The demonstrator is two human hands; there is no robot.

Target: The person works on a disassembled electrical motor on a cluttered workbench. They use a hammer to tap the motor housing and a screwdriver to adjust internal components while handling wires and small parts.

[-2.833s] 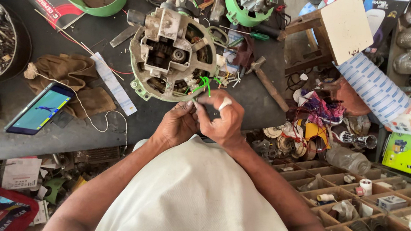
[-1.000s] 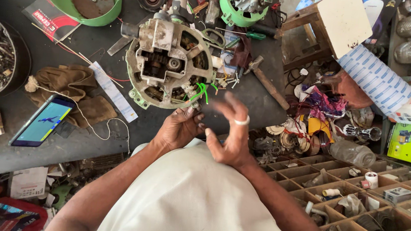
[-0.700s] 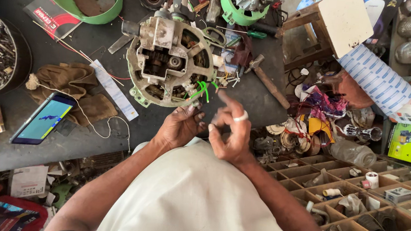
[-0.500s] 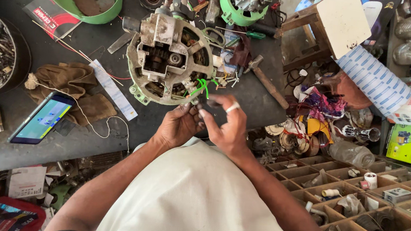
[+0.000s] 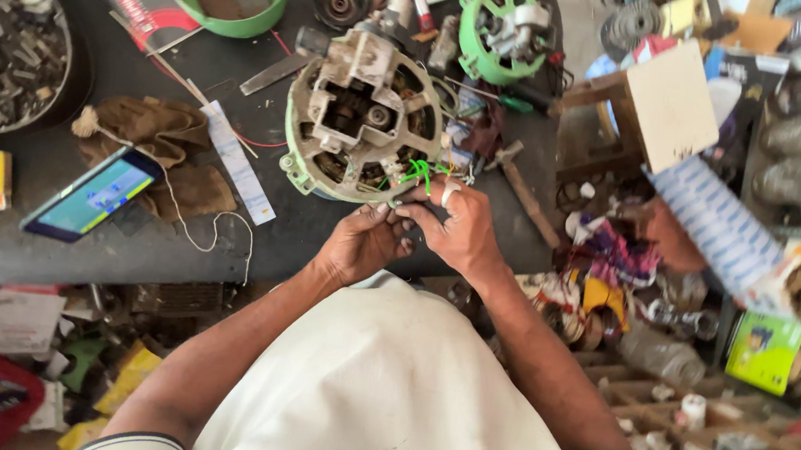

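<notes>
The left hand (image 5: pixel 364 243) and right hand (image 5: pixel 459 229) meet fingertip to fingertip at the near edge of the motor (image 5: pixel 364 114), pinching its green wires (image 5: pixel 417 171). The motor is round, grimy grey metal, lying open-faced on the dark table (image 5: pixel 124 247).

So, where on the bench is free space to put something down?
Bare dark bench lies between the phone and the motor housing, left of the left hand. Right of the right hand, the parts heap is crowded.
</notes>
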